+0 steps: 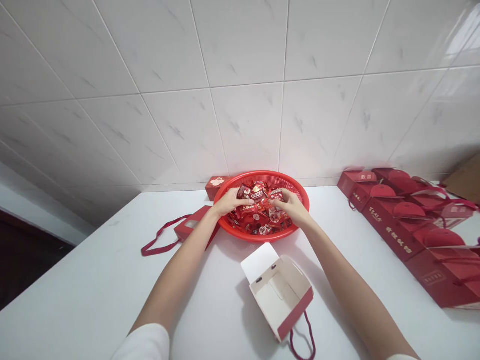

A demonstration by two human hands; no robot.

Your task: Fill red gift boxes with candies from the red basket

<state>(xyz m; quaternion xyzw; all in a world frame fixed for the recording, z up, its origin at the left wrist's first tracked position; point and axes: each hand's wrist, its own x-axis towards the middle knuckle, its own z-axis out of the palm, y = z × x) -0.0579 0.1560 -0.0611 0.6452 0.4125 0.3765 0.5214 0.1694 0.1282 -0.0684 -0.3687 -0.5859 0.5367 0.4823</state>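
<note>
- Candies, wrapped mostly in red, lie heaped in the red basket.
- Left hand and right hand touch candies, fingers bent; whether they grip any, I cannot tell.
- 1 open box sits nearer.

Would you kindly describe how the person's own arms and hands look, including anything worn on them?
The left sleeve is plain white, leaving the forearm bare; only a sliver of the right sleeve, also white, shows. No watch or bracelet is visible, and the left hand and right hand wear no gloves.
</note>
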